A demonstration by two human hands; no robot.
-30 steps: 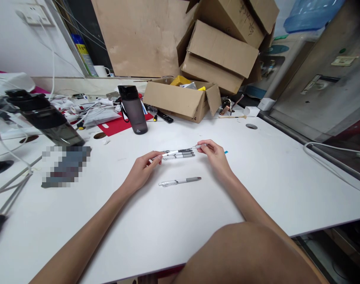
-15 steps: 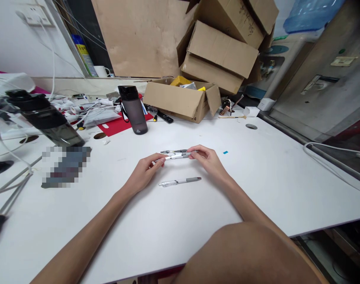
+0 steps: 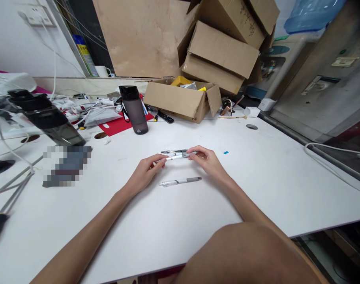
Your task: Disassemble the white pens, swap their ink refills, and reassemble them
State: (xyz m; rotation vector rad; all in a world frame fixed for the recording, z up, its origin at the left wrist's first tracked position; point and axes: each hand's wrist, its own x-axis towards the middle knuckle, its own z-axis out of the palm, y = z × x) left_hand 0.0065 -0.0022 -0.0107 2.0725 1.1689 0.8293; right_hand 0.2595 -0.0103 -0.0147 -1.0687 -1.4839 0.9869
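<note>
Slim pen (image 3: 177,157) (white barrel), grey end

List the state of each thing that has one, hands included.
Grouped pens: close together
Left hand: closed on grouped pens
Right hand: closed on grouped pens
Lone pen: lying flat
Strapped bottle: upright, lidded
Leftmost bottle: lidded
Filled cardboard box: open

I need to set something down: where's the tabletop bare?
Between the right forearm, blue scrap and looped white cable; also between both forearms, nearer than the lone pen. It's crowded back left, around the upright bottle.
</note>
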